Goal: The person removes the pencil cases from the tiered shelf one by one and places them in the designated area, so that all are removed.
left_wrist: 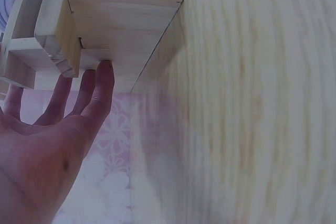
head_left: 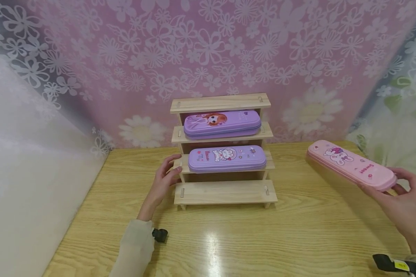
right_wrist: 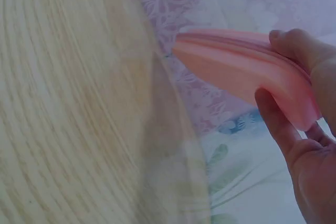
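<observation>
My right hand [head_left: 407, 204] grips the near end of a pink pencil case [head_left: 350, 163] with a bunny print, tilted above the right side of the table. In the right wrist view the thumb is on one side of the pink case [right_wrist: 236, 66] and fingers are on the other. My left hand [head_left: 163, 184] touches the left end of a stepped wooden rack [head_left: 225, 192]; its fingers [left_wrist: 100, 98] rest against the rack's side. On the rack lie a purple pencil case [head_left: 228, 122] with a girl print and, one step lower, a lilac pencil case [head_left: 225, 158] with a bunny print.
The rack stands on a wood-grain table [head_left: 228, 238] near its back edge. Behind it hangs a pink flowered curtain [head_left: 211, 54]. White sheer fabric [head_left: 31, 173] borders the table at left, and patterned fabric [head_left: 398, 115] at right. The rack's lowest shelf is bare.
</observation>
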Demonstrator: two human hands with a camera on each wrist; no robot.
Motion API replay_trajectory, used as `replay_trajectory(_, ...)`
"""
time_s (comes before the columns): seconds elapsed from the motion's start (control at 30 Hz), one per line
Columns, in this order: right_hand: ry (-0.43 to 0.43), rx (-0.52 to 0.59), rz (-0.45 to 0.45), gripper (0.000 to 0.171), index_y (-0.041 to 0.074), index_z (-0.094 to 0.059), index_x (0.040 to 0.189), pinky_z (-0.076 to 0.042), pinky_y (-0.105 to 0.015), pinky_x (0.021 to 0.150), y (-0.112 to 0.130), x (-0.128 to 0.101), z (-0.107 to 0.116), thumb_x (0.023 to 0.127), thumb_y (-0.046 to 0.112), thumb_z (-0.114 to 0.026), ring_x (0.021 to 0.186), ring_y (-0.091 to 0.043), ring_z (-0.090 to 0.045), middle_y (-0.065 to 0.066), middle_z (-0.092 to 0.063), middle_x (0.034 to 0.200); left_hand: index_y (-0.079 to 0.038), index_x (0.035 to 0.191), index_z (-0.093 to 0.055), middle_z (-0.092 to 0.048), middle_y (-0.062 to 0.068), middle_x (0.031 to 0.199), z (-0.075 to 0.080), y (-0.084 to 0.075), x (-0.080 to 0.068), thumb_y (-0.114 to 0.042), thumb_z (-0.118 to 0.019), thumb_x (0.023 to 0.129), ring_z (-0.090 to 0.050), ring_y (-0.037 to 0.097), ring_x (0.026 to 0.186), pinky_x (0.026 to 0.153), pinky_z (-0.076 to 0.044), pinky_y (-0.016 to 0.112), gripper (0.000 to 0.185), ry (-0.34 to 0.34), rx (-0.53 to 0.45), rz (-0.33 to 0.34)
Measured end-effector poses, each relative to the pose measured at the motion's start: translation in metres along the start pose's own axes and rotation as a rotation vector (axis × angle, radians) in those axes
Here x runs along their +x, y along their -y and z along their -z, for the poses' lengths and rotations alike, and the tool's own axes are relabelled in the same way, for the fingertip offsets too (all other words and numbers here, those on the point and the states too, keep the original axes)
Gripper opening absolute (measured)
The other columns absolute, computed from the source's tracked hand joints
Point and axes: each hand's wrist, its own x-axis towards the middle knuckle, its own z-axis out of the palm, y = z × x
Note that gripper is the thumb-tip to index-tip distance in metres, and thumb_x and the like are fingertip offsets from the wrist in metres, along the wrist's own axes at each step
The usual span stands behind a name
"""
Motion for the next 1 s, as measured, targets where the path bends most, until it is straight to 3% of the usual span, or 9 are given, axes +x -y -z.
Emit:
replay_trajectory(0.1,-0.109,-0.167,-0.003,0.074,0.026,-0.042,0.128,-0.042,0.001,0.060,-0.007,0.009,-0.004,0.070,0.002,-0.080,0.078,0.015,-0.050,0.023,-0.034,0.109,-0.017,0.135,-0.046,-0.048,0.013,0.132,0.000,0.000,0.000,-0.022,-0.056,0.095,-0.060,0.019,0.102,0.085,-0.052,0.053,0.042,-0.002,0.003,-0.003)
replay_trajectory(0.2,-0.175,-0.256,-0.046,0.077,0.027,-0.041,0.132,-0.038,0.001,0.056,-0.014,0.017,-0.004,0.069,0.012,-0.082,0.071,0.014,-0.044,0.027,-0.031,0.104,-0.018,0.135,-0.046,-0.049,0.013,0.132,-0.001,0.000,0.000,-0.022,-0.056,0.095,-0.059,0.019,0.103,0.085,-0.053,0.052,0.041,-0.002,0.000,0.002)
replay_trajectory(0.33,-0.198,-0.372,-0.074,0.077,0.027,-0.040,0.133,-0.030,-0.003,0.060,-0.021,0.025,-0.002,0.069,0.026,-0.083,0.074,0.012,-0.033,0.024,-0.030,0.098,-0.018,0.135,-0.046,-0.048,0.013,0.133,0.001,0.001,0.000,-0.020,-0.055,0.096,-0.059,0.018,0.103,0.086,-0.052,0.053,0.041,-0.002,-0.010,0.022)
replay_trajectory(0.47,-0.102,-0.512,-0.050,0.079,0.009,-0.038,0.134,-0.026,-0.027,0.065,-0.027,0.027,-0.001,0.071,0.033,-0.080,0.092,-0.013,-0.035,-0.010,-0.041,0.103,-0.015,0.136,-0.045,-0.048,0.014,0.133,0.001,-0.005,-0.001,-0.016,-0.054,0.096,-0.059,0.018,0.103,0.088,-0.049,0.057,0.041,0.008,-0.018,0.033)
replay_trajectory(0.57,-0.004,-0.597,-0.055,0.089,-0.004,-0.028,0.137,-0.024,-0.036,0.064,-0.030,0.027,0.000,0.075,0.039,-0.075,0.100,-0.041,-0.029,-0.035,-0.033,0.110,-0.011,0.137,-0.043,-0.047,0.016,0.132,-0.002,-0.014,-0.004,-0.013,-0.052,0.096,-0.059,0.017,0.101,0.089,-0.047,0.060,0.042,0.019,-0.018,0.027)
replay_trajectory(0.63,0.038,-0.626,-0.092,0.092,-0.006,-0.026,0.138,-0.024,-0.039,0.063,-0.032,0.028,0.001,0.076,0.044,-0.073,0.104,-0.050,-0.026,-0.039,-0.030,0.114,-0.009,0.138,-0.041,-0.047,0.018,0.132,-0.005,-0.020,-0.007,-0.013,-0.052,0.096,-0.059,0.015,0.100,0.089,-0.047,0.061,0.043,0.021,-0.013,0.025)
replay_trajectory(0.83,0.107,-0.661,-0.219,0.101,-0.010,-0.019,0.140,-0.029,-0.051,0.068,-0.037,0.032,0.004,0.078,0.053,-0.068,0.103,-0.053,-0.027,-0.041,-0.027,0.119,-0.008,0.139,-0.039,-0.046,0.019,0.134,-0.007,-0.024,-0.009,-0.013,-0.050,0.097,-0.058,0.014,0.100,0.089,-0.048,0.059,0.044,0.020,0.010,0.027)
replay_trajectory(1.0,0.141,-0.681,-0.212,0.103,-0.013,-0.018,0.139,-0.031,-0.054,0.070,-0.045,0.034,0.007,0.078,0.054,-0.067,0.101,-0.054,-0.028,-0.041,-0.030,0.115,-0.010,0.138,-0.041,-0.046,0.017,0.134,-0.005,-0.023,-0.009,-0.014,-0.051,0.097,-0.058,0.017,0.102,0.089,-0.048,0.060,0.043,0.021,0.007,0.027)
